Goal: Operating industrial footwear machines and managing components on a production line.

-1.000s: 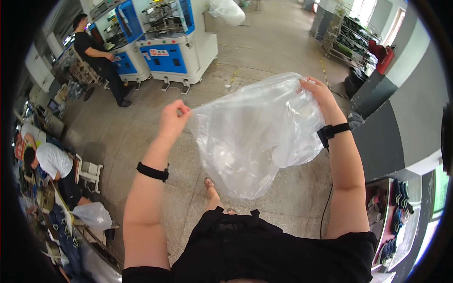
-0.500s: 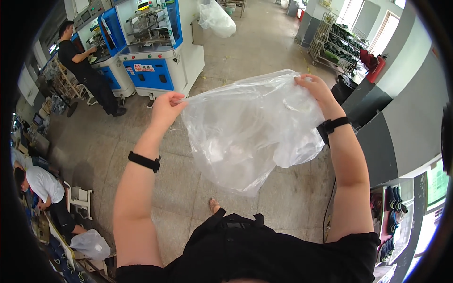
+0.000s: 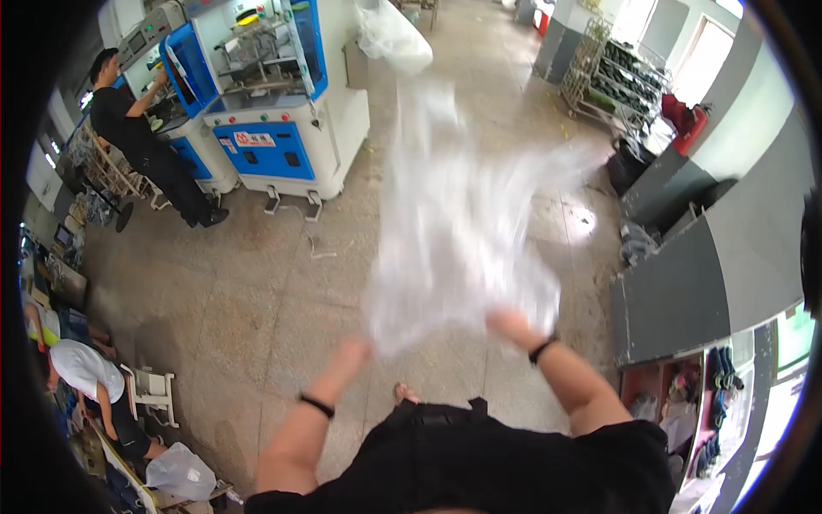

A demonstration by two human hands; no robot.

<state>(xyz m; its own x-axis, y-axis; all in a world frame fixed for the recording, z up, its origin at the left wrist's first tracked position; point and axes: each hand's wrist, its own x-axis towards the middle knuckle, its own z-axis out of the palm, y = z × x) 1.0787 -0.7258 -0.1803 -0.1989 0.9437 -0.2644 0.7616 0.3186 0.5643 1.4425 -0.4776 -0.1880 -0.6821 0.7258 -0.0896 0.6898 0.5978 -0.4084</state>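
Translucent plastic bag [image 3: 462, 227], large, one: aloft in front of the wearer, above the tiled floor [image 3: 227, 300] and carried by no surface. Outline streaked by motion.

Left hand [image 3: 349, 353]: grasping the bag's near left corner; individual fingers lost to blur.

Right hand [image 3: 509, 325]: grasping the near edge, towards its right corner; fingers likewise indistinct.

Change noted: the hands, a half-second ago raised and spread wide with the bag hanging from them, are now low, close to the body and nearer together; the bag has swung out and billows forward. Judged a shaking-out, air loosening the film. Whether its mouth stands open, I cannot tell from here.

Surroundings: white-and-blue machine [image 3: 278, 104], on the floor, left of the bag; co-worker in black [image 3: 141, 141], beyond its left edge; wire rack trolley [image 3: 612, 79], by the floor's far right edge.
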